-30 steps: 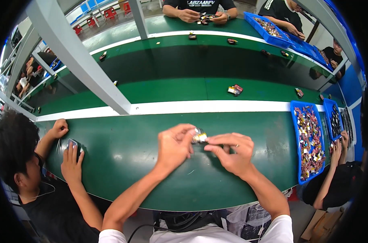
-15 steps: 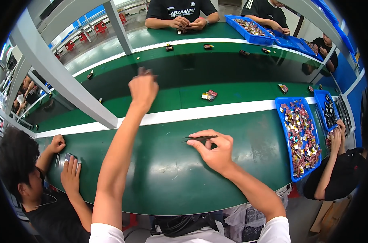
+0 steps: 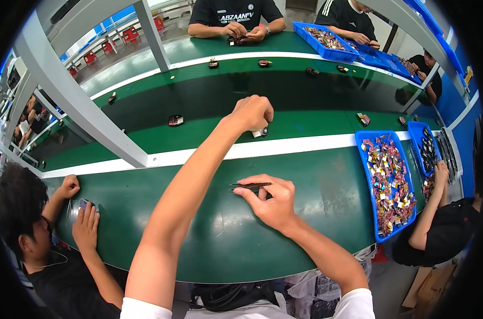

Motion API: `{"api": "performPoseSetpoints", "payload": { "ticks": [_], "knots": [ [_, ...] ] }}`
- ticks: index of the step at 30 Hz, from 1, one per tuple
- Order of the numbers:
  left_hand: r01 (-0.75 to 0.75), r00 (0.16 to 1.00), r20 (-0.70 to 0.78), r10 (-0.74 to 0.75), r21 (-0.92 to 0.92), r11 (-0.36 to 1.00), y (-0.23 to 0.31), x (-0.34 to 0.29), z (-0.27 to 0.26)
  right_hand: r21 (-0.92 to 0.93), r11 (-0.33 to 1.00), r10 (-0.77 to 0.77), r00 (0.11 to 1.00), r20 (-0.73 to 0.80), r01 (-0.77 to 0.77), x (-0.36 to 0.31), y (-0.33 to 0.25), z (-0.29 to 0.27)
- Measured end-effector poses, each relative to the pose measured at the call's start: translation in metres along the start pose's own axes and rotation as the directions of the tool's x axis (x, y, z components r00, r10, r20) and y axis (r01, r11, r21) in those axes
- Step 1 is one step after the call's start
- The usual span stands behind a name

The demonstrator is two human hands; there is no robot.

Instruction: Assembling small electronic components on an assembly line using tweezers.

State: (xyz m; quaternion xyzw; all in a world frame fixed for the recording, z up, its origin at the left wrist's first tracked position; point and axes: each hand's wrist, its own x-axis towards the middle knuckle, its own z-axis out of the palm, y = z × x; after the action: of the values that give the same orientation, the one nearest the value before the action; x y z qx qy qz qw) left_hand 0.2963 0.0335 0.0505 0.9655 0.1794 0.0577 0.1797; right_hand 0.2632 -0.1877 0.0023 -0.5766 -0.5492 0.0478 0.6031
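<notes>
My left hand (image 3: 252, 112) reaches over the belt with its fingers curled down around a small electronic part (image 3: 259, 132). White and dark bits of that part show below the fingers; the fingertips themselves are hidden. My right hand (image 3: 270, 199), above the green tabletop, grips dark tweezers (image 3: 254, 185) between thumb and fingers, tips pointing left. A dark small module (image 3: 176, 120) lies on the belt left of my left hand. Farther right on the belt is another reddish part (image 3: 363, 119).
A blue tray (image 3: 376, 212) full of small parts stands at the right, beside a smaller blue tray (image 3: 414, 133) of black pieces. A grey post (image 3: 100, 119) rises at left. Co-workers sit left, right and across; more blue trays (image 3: 326, 52) stand at the far side.
My left hand has moved right, from above the belt to the part there. A dark module now lies on the belt near where that hand was. My right hand keeps the tweezers.
</notes>
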Motion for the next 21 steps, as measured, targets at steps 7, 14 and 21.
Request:
{"api": "performPoseSetpoints", "payload": {
  "ticks": [7,14,21],
  "knots": [
    [0.163,0.986,0.058,-0.155,-0.196,0.967,-0.035,-0.019,-0.003,0.021,1.000,0.009,1.000,-0.022,-0.008,-0.001,-0.001,0.003],
    [0.182,0.934,-0.196,-0.299,-0.460,0.869,-0.047,-0.103,-0.010,0.077,0.978,0.197,0.980,-0.019,-0.195,0.004,-0.009,-0.002],
    [0.187,0.842,-0.041,-0.538,-0.913,0.363,0.007,-0.223,0.018,0.401,0.816,0.455,0.890,0.001,-0.417,0.011,-0.018,-0.012]
  ]
}}
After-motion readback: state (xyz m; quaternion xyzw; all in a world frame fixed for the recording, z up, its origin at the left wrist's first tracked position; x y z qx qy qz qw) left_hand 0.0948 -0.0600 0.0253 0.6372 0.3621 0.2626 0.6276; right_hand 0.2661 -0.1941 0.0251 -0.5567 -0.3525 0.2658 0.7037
